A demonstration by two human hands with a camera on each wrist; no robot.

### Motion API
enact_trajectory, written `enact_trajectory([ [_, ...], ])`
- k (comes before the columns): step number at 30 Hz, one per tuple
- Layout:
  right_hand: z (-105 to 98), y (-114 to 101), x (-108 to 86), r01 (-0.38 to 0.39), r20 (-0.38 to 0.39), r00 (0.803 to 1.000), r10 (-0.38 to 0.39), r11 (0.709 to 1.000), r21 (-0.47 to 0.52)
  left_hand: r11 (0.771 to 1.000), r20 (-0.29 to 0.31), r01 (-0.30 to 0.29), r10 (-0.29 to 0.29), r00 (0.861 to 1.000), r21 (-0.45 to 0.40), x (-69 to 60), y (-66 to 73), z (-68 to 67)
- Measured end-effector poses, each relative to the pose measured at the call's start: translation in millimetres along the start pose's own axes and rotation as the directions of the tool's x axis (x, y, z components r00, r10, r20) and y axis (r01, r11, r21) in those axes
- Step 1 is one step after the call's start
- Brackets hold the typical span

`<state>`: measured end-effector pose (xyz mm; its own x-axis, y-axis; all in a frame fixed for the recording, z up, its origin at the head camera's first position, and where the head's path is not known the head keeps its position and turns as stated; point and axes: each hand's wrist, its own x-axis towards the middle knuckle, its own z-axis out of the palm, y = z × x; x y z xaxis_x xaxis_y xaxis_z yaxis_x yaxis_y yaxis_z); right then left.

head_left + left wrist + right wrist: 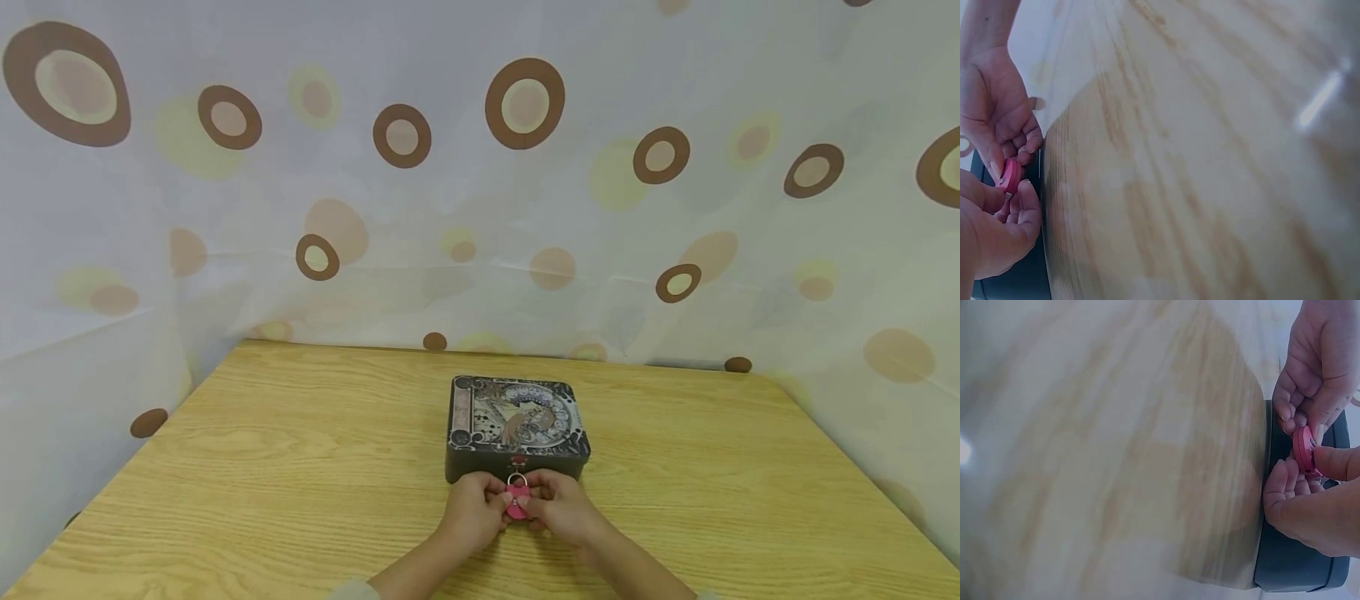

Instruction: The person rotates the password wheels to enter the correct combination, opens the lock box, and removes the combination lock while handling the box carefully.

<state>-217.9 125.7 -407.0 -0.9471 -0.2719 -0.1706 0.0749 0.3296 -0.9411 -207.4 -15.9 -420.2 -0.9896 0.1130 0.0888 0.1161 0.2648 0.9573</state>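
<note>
The left hand and right hand both pinch the pink padlock, shackle up, at the front of the box, just below its red clasp; the box rests on the bench.

A pale, greyish-white patterned sheet forms the backdrop, hanging behind the table and along both its sides; whether it is cloth or plastic cannot be told. Brown rings with cream or pinkish centres are scattered across it, among softer peach discs and faint yellow ones. Faint horizontal creases run across its lower part. The tabletop is yellowish wood with grain running mostly from side to side, and its far edge lies close against the sheet. The light is soft and fairly even, but a bright reflected streak shines on the wood in the left wrist view.
</note>
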Motion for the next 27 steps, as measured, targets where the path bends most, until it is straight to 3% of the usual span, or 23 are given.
enact_trajectory([
  [13, 0.7, 1.0, 1.6, -0.004, 0.001, 1.0, 0.004, 1.0, -0.011, 1.0, 0.001, 0.01, -0.01, 1.0, 0.001, 0.4, 0.4, -0.8],
  [27, -2.9, 1.4, -1.8, -0.01, 0.032, 0.999, 0.008, 0.999, 0.052, 1.0, -0.008, -0.001, 0.001, 1.0, -0.014, -1.4, 1.2, -1.3],
])
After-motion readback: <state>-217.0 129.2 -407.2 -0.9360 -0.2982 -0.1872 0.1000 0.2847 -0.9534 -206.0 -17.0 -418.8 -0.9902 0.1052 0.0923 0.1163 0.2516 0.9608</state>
